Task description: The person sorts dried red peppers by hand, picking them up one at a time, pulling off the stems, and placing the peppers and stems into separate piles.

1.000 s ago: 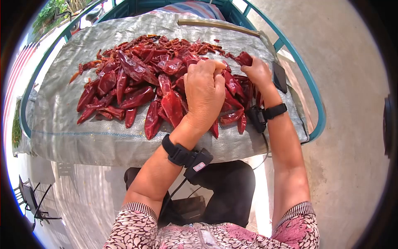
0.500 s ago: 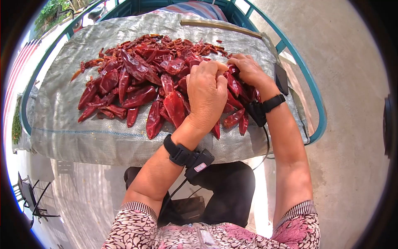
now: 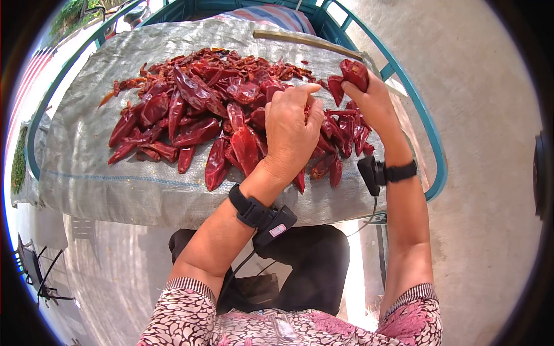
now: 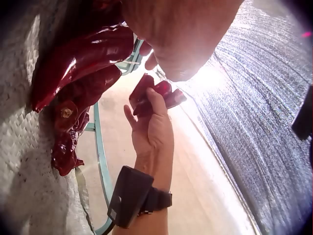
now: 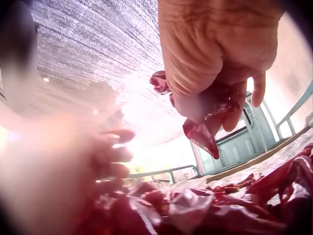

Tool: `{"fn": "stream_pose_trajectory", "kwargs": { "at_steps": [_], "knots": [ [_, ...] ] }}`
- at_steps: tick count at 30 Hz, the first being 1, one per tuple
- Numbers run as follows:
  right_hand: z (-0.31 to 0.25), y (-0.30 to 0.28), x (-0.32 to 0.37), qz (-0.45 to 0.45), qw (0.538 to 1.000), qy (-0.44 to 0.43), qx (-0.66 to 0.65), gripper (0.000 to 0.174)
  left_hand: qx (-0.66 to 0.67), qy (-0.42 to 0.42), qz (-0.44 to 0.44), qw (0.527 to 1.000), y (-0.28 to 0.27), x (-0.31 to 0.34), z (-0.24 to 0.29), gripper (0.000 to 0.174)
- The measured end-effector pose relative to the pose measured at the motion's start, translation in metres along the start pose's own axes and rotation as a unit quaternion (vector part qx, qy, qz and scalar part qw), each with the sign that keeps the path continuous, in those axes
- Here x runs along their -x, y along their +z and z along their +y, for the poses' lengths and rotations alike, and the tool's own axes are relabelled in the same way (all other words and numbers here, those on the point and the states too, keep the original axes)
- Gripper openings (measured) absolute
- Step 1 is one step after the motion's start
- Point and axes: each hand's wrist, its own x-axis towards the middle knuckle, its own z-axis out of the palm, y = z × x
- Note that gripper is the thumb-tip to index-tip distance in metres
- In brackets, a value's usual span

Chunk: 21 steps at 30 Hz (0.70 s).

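Several dried red peppers [image 3: 354,74] are gripped between the thumb and fingers of my right hand [image 3: 375,104], raised above the right side of the pile; they also show in the left wrist view [image 4: 143,93] and the right wrist view [image 5: 201,137]. My left hand [image 3: 291,124] hovers over the right part of the pepper pile [image 3: 196,92], fingers bent; some red shows between thumb and fingers, but whether it is held is unclear. Blurred at the left of the right wrist view are the left hand's fingers [image 5: 115,154].
A grey woven sheet [image 3: 127,199] lies under the pile, framed by a teal metal rail [image 3: 430,127]. A wooden strip [image 3: 306,39] lies at the back, before a striped cloth [image 3: 271,17]. A dark chair [image 3: 40,268] stands at lower left.
My right hand has lifted from the pile and moved right, with peppers showing in its grip. My left hand has shifted slightly right, its thumb and fingers now a little apart.
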Motion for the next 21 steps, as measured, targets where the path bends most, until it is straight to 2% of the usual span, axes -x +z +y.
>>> {"fn": "stream_pose_trajectory", "kwargs": {
  "at_steps": [4, 6, 9, 12, 15, 18, 21],
  "knots": [
    [-0.029, -0.010, 0.042, -0.080, 0.966, 0.020, -0.247, 0.023, 0.067, 0.053, -0.038, 0.996, 0.001, 0.000, 0.002, 0.025],
    [-0.034, -0.005, 0.058, -0.060, 0.969, 0.028, -0.240, 0.023, 0.106, 0.063, -0.058, 0.991, 0.002, 0.002, 0.000, 0.025],
    [-0.023, 0.008, 0.074, -0.008, 0.968, 0.051, -0.247, 0.023, 0.067, 0.091, -0.069, 0.991, 0.001, 0.001, -0.002, 0.018],
    [-0.027, 0.020, 0.091, 0.045, 0.966, 0.082, -0.242, 0.024, 0.047, 0.065, -0.070, 0.994, 0.000, 0.003, -0.004, 0.013],
    [-0.025, 0.029, 0.107, 0.137, 0.925, 0.118, -0.335, 0.022, 0.095, -0.049, -0.061, 0.992, -0.002, 0.002, -0.002, 0.014],
    [-0.015, 0.039, 0.122, 0.175, 0.907, 0.136, -0.358, 0.021, 0.073, -0.088, -0.089, 0.989, -0.002, 0.001, 0.001, 0.017],
    [-0.012, 0.053, 0.130, 0.213, 0.901, 0.140, -0.351, 0.023, 0.025, 0.036, -0.122, 0.992, 0.005, 0.004, -0.005, 0.025]
  ]
}}
